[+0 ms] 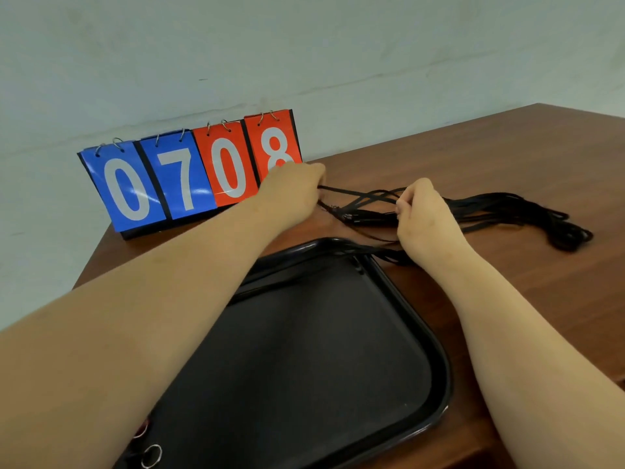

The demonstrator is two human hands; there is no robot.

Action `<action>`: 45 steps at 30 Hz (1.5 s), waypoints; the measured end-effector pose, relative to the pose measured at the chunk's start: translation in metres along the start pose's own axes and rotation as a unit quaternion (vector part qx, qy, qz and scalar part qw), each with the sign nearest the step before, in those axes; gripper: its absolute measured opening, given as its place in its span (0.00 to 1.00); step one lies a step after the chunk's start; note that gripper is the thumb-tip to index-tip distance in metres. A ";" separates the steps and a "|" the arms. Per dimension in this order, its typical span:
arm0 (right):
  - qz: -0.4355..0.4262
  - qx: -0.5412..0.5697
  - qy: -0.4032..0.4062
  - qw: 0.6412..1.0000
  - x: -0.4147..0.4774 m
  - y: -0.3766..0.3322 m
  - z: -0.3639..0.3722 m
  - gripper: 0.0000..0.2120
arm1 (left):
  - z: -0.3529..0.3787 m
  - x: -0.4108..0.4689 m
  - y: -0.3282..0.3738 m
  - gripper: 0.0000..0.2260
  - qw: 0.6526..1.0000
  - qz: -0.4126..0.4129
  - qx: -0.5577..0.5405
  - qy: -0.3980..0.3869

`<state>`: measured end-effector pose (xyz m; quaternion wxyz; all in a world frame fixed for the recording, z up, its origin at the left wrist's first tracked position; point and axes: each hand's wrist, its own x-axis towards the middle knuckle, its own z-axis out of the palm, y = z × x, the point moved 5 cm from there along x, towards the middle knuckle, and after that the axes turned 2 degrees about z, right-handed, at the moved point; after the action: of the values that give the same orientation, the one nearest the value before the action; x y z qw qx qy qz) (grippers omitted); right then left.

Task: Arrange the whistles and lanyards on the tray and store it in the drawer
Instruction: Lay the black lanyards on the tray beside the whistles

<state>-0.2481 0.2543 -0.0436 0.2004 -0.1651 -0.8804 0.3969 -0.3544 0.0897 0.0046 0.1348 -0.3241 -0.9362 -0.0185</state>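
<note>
A bundle of black lanyards [500, 211] lies on the brown table beyond a black tray [436, 336]. My left hand [291, 191] pinches the left end of a lanyard strap, just in front of the scoreboard. My right hand [426, 214] pinches straps near the middle of the bundle, so a strap is stretched between the two hands. A few thin cords trail over the tray's far rim. At the tray's near left corner, metal key rings [151, 455] show under my left forearm; whatever they hang on is hidden.
A flip scoreboard [189, 174] reading 0 7 0 8 stands at the table's back left against the pale wall. The table [541, 282] continues to the right of the tray; its left edge runs close to the scoreboard.
</note>
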 end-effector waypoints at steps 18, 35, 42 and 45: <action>-0.088 0.091 0.016 0.992 -0.013 -0.016 -0.003 0.27 | -0.100 -0.012 0.040 0.10 0.945 0.105 -0.282 0.125; -0.267 0.050 0.106 0.956 -0.040 -0.047 -0.022 0.06 | -0.113 -0.142 -0.076 0.04 0.965 -0.106 -0.199 0.134; -0.180 0.125 -0.071 0.973 -0.044 -0.050 -0.003 0.06 | -0.066 -0.219 -0.104 0.05 0.940 -0.187 -0.256 0.129; -0.177 0.087 -0.103 0.975 -0.045 -0.050 0.004 0.05 | -0.054 -0.227 -0.106 0.05 0.943 -0.186 -0.259 0.090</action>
<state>-0.2175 0.2000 -0.0177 0.1889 0.0533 -0.8735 0.4454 -0.2354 -0.1366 0.0024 0.1244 -0.1651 -0.9265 -0.3145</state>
